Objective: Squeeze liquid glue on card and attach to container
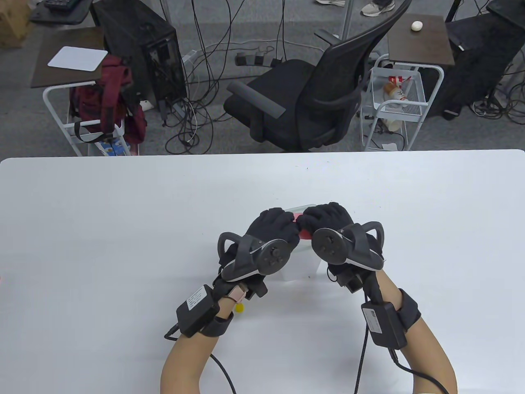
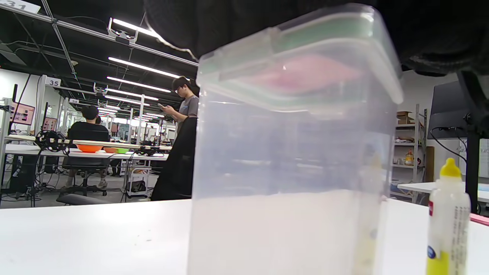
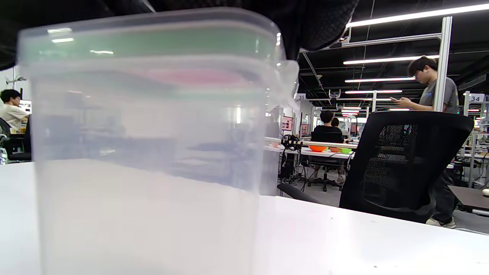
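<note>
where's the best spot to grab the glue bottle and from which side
Judging from the left wrist view, take the glue bottle around its straight white body, below the yellow cap. It stands upright beside the container, so a sideways grip from its open side, away from the container, looks safest.

Clear container [image 2: 294, 160], green-rimmed lid; pink card [image 1: 304, 233]; yellow-capped white glue bottle [image 2: 447, 225]

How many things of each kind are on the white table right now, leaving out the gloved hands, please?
Clear plastic container: 1
Pink card on the container's lid: 1
Glue bottle with a yellow cap: 1
Total: 3
</note>
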{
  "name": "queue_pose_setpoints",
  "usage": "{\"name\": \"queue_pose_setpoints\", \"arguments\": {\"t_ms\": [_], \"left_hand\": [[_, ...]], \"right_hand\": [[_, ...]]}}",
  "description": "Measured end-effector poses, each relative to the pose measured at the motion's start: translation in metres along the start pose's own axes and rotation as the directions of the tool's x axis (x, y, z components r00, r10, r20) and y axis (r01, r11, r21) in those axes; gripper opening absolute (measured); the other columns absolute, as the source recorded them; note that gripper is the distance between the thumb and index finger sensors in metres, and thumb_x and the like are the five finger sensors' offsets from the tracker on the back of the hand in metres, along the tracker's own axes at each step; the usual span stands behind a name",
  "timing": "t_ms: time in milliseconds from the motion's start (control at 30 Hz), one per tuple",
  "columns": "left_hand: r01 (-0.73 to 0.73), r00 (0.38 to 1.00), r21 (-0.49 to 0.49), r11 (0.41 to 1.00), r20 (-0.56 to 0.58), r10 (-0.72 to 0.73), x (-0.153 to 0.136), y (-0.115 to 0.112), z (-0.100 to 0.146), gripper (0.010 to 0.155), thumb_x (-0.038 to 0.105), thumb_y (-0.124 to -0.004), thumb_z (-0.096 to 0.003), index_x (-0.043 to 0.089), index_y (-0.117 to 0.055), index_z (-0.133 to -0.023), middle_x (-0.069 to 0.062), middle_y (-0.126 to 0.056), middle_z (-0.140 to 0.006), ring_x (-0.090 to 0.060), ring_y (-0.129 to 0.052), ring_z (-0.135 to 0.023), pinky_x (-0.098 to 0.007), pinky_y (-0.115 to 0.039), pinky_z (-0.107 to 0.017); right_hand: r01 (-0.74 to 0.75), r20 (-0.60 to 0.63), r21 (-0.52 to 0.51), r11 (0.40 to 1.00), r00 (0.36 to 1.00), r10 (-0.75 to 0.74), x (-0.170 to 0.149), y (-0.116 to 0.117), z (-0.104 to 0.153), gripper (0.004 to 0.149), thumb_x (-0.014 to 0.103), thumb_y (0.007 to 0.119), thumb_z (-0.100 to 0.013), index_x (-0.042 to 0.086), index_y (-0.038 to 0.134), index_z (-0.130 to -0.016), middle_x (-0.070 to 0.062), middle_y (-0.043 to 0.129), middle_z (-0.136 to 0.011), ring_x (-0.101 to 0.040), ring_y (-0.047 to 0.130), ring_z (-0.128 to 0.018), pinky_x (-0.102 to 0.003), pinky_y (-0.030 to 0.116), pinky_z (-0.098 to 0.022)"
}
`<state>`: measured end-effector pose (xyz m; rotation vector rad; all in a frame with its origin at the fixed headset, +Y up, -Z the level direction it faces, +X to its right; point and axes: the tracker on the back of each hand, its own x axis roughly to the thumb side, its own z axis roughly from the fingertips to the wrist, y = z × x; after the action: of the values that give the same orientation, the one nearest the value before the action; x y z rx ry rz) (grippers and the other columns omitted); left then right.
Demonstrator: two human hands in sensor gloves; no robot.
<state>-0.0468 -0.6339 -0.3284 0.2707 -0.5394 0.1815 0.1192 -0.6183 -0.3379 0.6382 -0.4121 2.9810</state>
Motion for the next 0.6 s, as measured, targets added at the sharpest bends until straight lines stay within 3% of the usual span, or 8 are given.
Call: {"name": "queue_pose_setpoints", "arguments": {"t_ms": [600], "left_hand": [[-0.039, 0.999, -0.081, 0.996, 0.01, 0.04, -0.0051, -0.0007, -0.0049, 0.044, 0.049, -0.063, -0.0535, 0.035, -0.072, -0.094, 0.01, -0.073, -0.11, -0.018, -0.068, -0.11, -0.038, -0.058, -0.087]], "right_hand": [[0.056, -0.003, 0.012, 0.998, 0.998, -0.056, -0.0085, 0.004, -0.0032, 0.036, 0.024, 0.071, -0.054, 0.035, 0.073, -0.088, 0.013, 0.075, -0.103, -0.017, 0.077, -0.102, -0.043, 0.057, -0.086]]}}
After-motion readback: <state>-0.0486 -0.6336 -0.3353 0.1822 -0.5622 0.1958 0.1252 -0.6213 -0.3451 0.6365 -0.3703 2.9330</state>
